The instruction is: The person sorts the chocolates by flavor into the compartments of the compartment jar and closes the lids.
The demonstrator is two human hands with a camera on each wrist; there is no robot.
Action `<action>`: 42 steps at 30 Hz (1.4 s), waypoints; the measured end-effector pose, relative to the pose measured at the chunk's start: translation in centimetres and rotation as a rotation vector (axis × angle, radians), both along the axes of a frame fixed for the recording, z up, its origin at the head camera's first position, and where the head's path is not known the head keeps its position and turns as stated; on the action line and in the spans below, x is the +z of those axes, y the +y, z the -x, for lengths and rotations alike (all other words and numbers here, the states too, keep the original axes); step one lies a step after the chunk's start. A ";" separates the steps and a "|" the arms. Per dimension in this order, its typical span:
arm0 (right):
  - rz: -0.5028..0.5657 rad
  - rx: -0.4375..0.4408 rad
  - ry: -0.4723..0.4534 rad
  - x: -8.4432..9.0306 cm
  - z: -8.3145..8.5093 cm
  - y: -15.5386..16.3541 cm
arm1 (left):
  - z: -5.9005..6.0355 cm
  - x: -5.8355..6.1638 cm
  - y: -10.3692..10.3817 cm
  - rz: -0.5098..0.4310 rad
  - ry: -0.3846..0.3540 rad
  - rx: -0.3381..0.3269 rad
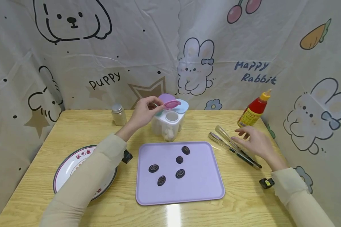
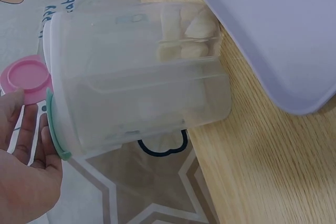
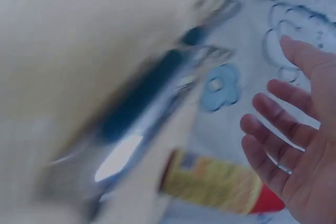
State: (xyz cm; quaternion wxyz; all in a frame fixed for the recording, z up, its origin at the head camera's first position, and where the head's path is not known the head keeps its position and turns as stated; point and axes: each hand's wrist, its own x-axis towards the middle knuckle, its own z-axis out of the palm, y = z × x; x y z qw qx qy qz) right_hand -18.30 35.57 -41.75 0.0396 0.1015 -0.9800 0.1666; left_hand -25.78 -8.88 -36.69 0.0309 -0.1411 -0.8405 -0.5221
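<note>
My left hand pinches the raised pink lid of a clear divided container. Its white top shows a round opening below that lid, with purple and light blue lids around it. Pale pieces lie at the container's bottom, and a green lid is beside my left fingers in the left wrist view. My right hand hovers over the metal tongs with fingers relaxed and nothing in them. The tongs lie on the table, blurred in the right wrist view.
A lilac tray with several dark chocolate-like pieces is in front of the container. At left, a plate is partly behind my left sleeve. A jar and a red sauce bottle stand near the back curtain.
</note>
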 end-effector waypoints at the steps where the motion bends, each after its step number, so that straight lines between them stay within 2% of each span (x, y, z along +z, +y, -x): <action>1: 0.013 0.022 0.040 0.5 0.3 -0.5 | 0.0 0.0 0.0 0.001 0.007 -0.004; 5: 0.067 0.118 0.168 2.6 1.7 -2.9 | -0.3 0.0 -0.1 0.038 0.058 -0.017; 10: 0.175 0.215 0.214 4.7 3.2 -6.4 | -0.8 -0.1 -0.3 0.093 0.117 -0.035; 21: 0.254 0.410 0.313 6.2 5.1 -14.0 | -1.4 -0.6 -0.4 0.110 0.179 -0.056; 26: 0.275 0.526 0.361 6.5 5.8 -16.7 | -1.7 -0.7 -0.3 0.139 0.222 -0.060; 32: 0.255 0.627 0.384 6.2 6.5 -18.4 | -1.9 -1.1 -0.4 0.169 0.257 -0.085; 37: 0.239 0.682 0.408 5.8 6.5 -18.9 | -2.1 -1.3 -0.5 0.172 0.270 -0.092; 42: 0.204 0.713 0.406 5.4 6.5 -19.0 | -2.3 -1.4 -0.4 0.219 0.291 -0.107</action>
